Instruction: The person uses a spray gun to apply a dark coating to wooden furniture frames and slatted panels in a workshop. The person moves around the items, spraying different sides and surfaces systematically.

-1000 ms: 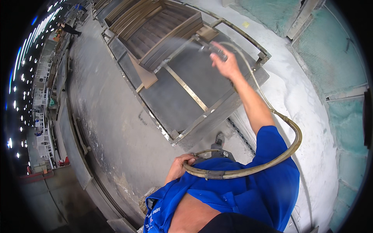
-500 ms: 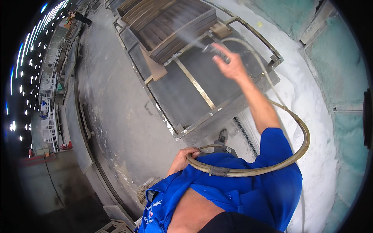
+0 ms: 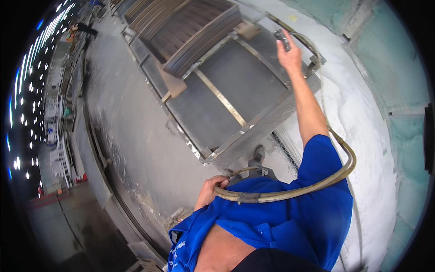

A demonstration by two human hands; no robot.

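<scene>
Out to the far right, my right hand (image 3: 290,56) is closed around a small metal spray gun (image 3: 282,40), held over the right edge of a metal-framed cart (image 3: 220,97). A tan hose (image 3: 312,192) runs from the right arm's side in a loop across my waist. My left hand (image 3: 211,190), low in front of my body, is closed on the bend of that hose. On the far part of the cart lies a brown slatted wooden piece (image 3: 201,41), apart from both hands. No spray mist shows at the gun.
A chain (image 3: 285,149) hangs by the near right corner of the cart. White powdery material (image 3: 349,109) covers the ground to the right, beside a greenish panelled wall (image 3: 385,54). Left of the concrete floor (image 3: 131,122) runs a long metal rail (image 3: 97,149). A person (image 3: 86,29) stands far off.
My right hand has swung right with the spray gun, away from the wooden piece, and the mist has gone. My left hand still grips the hose. The view has shifted slightly.
</scene>
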